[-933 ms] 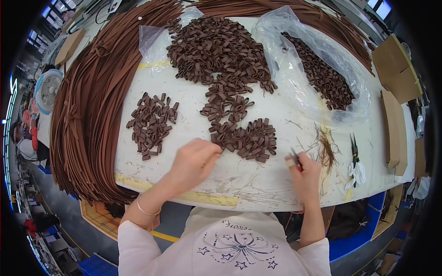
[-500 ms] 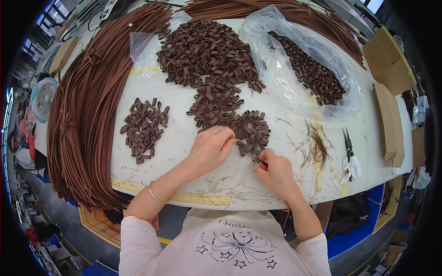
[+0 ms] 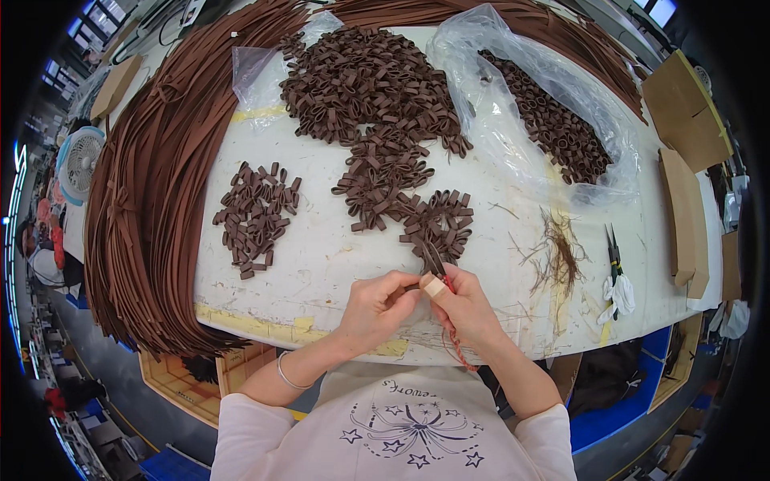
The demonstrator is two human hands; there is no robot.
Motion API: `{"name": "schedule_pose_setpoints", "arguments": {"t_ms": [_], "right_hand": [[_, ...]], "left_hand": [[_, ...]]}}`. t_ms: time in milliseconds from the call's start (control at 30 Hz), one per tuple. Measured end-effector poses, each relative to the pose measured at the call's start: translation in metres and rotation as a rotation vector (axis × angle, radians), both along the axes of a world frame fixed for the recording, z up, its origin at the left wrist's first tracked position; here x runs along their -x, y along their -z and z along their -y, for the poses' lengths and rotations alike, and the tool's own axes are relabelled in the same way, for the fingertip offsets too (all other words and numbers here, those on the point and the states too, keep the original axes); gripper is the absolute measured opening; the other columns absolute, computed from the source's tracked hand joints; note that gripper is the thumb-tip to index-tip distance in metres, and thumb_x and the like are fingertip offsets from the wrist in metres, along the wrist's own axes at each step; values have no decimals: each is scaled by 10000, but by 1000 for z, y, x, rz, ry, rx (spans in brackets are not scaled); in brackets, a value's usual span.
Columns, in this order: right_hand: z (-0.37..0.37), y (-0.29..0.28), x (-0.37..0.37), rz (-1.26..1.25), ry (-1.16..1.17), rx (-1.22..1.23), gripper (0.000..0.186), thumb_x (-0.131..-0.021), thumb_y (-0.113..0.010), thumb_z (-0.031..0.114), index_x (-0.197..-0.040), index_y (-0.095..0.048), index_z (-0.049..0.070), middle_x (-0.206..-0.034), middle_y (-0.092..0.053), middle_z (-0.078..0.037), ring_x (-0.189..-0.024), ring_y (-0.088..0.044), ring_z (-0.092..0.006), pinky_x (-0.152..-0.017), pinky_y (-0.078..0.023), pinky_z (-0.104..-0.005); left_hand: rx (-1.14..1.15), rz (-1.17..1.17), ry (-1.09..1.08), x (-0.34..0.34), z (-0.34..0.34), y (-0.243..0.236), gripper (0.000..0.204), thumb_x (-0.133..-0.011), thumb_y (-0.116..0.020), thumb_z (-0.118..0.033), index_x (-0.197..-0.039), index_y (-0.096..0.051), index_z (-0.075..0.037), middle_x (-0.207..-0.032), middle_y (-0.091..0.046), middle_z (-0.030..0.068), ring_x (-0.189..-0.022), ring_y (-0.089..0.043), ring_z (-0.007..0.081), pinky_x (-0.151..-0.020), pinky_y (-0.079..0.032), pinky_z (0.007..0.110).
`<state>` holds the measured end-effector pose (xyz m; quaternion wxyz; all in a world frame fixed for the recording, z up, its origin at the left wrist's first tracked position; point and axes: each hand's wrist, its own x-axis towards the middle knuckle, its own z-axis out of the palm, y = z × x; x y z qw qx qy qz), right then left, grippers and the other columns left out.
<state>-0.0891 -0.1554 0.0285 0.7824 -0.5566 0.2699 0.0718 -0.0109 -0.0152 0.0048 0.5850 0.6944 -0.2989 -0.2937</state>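
Just in front of the brown loops' near end, my two hands meet at the table's front. My right hand (image 3: 469, 307) is closed around a pair of scissors (image 3: 434, 261) with dark blades and a red handle. The blades point away from me, and a braided reddish cord (image 3: 457, 351) hangs below. Light tape wraps my right thumb. My left hand (image 3: 377, 305) is closed in a pinch on a small dark brown piece that looks like a strap loop (image 3: 412, 287), mostly hidden by the fingers. A trail of brown strap loops (image 3: 389, 164) runs back into a large heap (image 3: 361, 84).
A smaller cluster of loops (image 3: 255, 216) lies left. Long brown strips (image 3: 152, 216) line the left and far edges. At right are a clear plastic bag (image 3: 481, 104) of loops, thread scraps (image 3: 561, 252), black-handled pliers-like tool (image 3: 614, 260) and cardboard boxes (image 3: 682, 216).
Both hands have drawn back toward me from the loops and come together. The scissors have swung from lying low beside the loops to pointing away from me.
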Motion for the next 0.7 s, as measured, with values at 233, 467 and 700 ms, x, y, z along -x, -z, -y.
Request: {"name": "schedule_pose_setpoints", "arguments": {"t_ms": [233, 467, 700], "right_hand": [[5, 13, -9, 89, -91, 343, 134, -785, -546, 139, -795, -490, 18, -518, -435, 13, -427, -399, -81, -408, -317, -251], [10, -7, -5, 170, -183, 671, 162, -781, -571, 141, -819, -541, -13, -512, -446, -58, -477, -390, -104, -451, -322, -247], [16, -1, -8, 128, -421, 674, 149, -766, -583, 123, -848, -573, -1, -518, -458, -77, -485, -386, -117, -462, -341, -267]], "left_hand": [[-115, -303, -25, 0, 1, -15, 127, -838, -489, -62, -893, -569, 19, -659, -583, 36, -481, -515, 49, -409, -403, 169], [129, -871, -51, -7, -10, -4, 196, -890, -443, -151, -891, -552, 11, -647, -575, 58, -454, -528, 77, -364, -393, 184], [39, -701, -61, -4, -7, -7, 177, -873, -447, -116, -933, -542, 20, -638, -587, 90, -419, -524, 99, -351, -403, 187]]}}
